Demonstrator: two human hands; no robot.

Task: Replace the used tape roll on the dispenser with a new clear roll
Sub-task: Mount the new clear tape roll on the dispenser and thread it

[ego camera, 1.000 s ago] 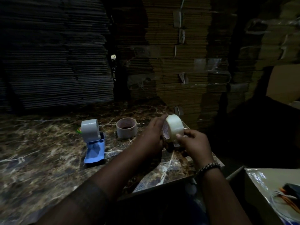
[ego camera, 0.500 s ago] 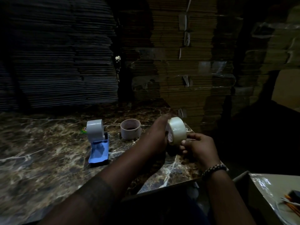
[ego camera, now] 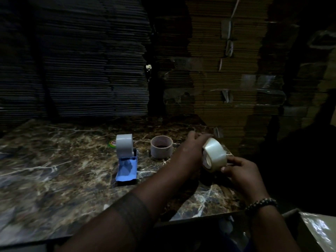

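Observation:
Both hands hold a clear tape roll (ego camera: 215, 154) above the right part of the marble table (ego camera: 54, 170). My left hand (ego camera: 190, 151) grips its left side from behind. My right hand (ego camera: 240, 170) pinches its lower right edge with fingertips. On the table stands a blue dispenser (ego camera: 127, 168) with a pale roll (ego camera: 124, 145) upright at its far end. To the right of it an empty cardboard tape core (ego camera: 161, 146) sits on end, just left of my left hand.
Tall stacks of flattened cardboard (ego camera: 227, 70) rise behind the table. A small green and yellow sticker or lid (ego camera: 112, 143) lies behind the dispenser. A cardboard box with a shiny plastic liner (ego camera: 316, 231) stands at the lower right, below the table's near edge.
The clear roll has tilted and dropped a little lower between my hands. My left hand has slid further around its back. The dispenser and the core have stayed put.

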